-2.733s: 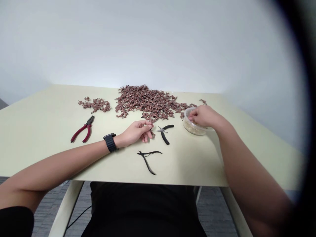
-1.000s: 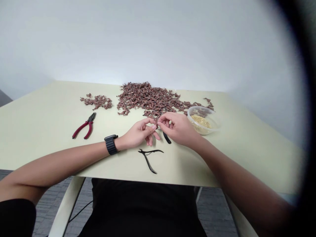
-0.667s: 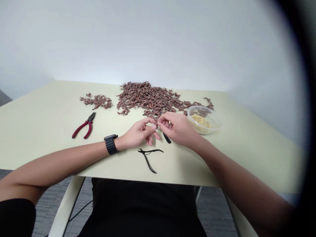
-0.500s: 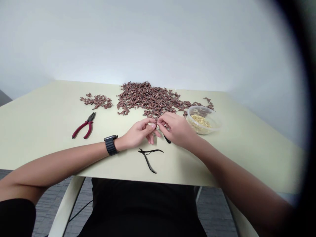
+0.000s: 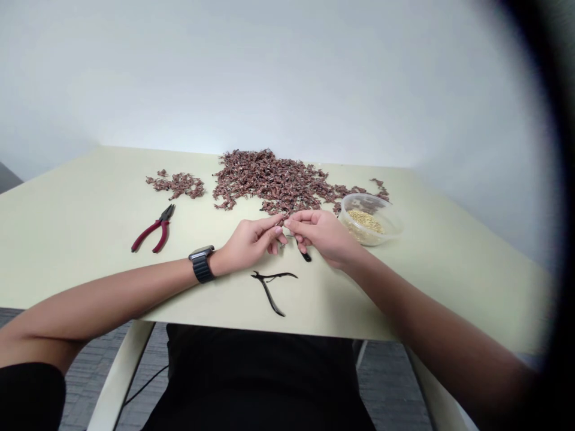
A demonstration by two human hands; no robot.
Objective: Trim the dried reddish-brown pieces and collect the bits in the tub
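Pale yellow laminate, head view: your table (image 5: 76,239), its near edge crossing in front of your black clothing (image 5: 260,377). Your left hand (image 5: 249,244) and right hand (image 5: 326,237) meet fingertip to fingertip about midway between the left and right edges. Your left thumb and forefinger pinch a small reddish-brown piece (image 5: 281,223), largely hidden; your right thumb and forefinger press together at the same spot, though you cannot tell what they grip. Just beyond, a large heap of similar pieces (image 5: 274,179) runs back to the far edge, trailing rightward behind a clear tub (image 5: 395,226) of gold-coloured bits (image 5: 366,221). A smaller heap (image 5: 179,185) lies toward the far left corner, with red-handled pliers (image 5: 162,225) on its near side, jaws toward the far edge. A black-handled tool (image 5: 306,257) is partly covered by your right hand. Slim black nippers (image 5: 268,293) lie between your hands and the near edge, one handle pointing at that edge. Your widest working room is on the flanks: from pliers to left edge, and from tub to right edge; the strip between nippers and near edge is narrow.
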